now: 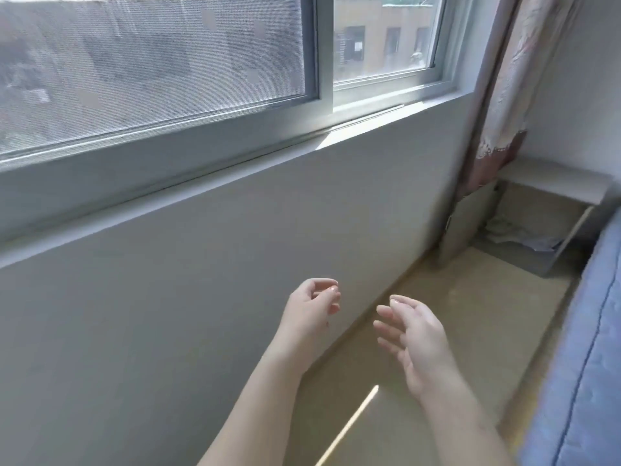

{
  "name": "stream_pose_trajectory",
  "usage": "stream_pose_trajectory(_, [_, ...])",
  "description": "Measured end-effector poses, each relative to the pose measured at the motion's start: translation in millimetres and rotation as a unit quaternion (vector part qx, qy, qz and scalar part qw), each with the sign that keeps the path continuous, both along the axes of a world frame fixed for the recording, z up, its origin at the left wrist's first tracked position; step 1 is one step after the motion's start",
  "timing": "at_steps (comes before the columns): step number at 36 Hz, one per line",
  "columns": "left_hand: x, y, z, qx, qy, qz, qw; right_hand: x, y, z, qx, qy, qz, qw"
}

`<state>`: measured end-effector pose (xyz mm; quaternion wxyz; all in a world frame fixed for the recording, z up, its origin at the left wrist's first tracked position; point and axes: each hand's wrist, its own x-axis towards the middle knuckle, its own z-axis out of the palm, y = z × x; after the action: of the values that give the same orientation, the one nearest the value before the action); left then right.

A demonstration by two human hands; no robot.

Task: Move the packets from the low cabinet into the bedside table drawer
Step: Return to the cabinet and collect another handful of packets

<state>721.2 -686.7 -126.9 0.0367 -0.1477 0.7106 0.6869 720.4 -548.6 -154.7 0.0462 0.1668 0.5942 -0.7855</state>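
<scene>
Both hands are up in front of the body and carry nothing: the left hand has its fingers loosely curled toward the thumb, and the right hand is spread wide, palm turned inward. No packet is in either one.

The bedside table stands in the far right corner of the room, between the curtain and the bed. Its drawer is pulled out. Some pale crumpled things lie in it along the back edge, near the left wall; they may be packets already moved, but they are too blurred to tell. The low cabinet is out of view, so what is left there cannot be judged.

By my reading this is a stretch between a drop-off and the next pick-up, or the very start.

The drawer's long axis runs out from the bedside table toward the near left, over the floor, its open top facing up
</scene>
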Motion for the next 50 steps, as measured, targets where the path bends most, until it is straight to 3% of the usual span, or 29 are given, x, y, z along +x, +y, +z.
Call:
stream_pose_trajectory(11, [-205.3, 86.8, -0.3, 0.033, -0.015, -0.116, 0.993, -180.8, 79.1, 2.1, 0.017, -0.002, -0.107, 0.994])
stream_pose_trajectory(23, [-468.7, 178.4, 8.7, 0.037, 0.035, -0.22, 0.974, -418.4, 160.5, 14.7, 0.028, 0.005, -0.195, 0.98])
stream_pose_trajectory(32, [-597.8, 301.0, -10.0, 0.018, -0.018, -0.302, 0.953, -512.3, 263.0, -9.9, 0.0, -0.056, -0.307, 0.95])
stream_pose_trajectory(50, [-850.1, 587.9, -35.9, 0.031, -0.022, -0.277, 0.96, -769.5, 559.3, -13.7, 0.033, -0.07, -0.296, 0.952])
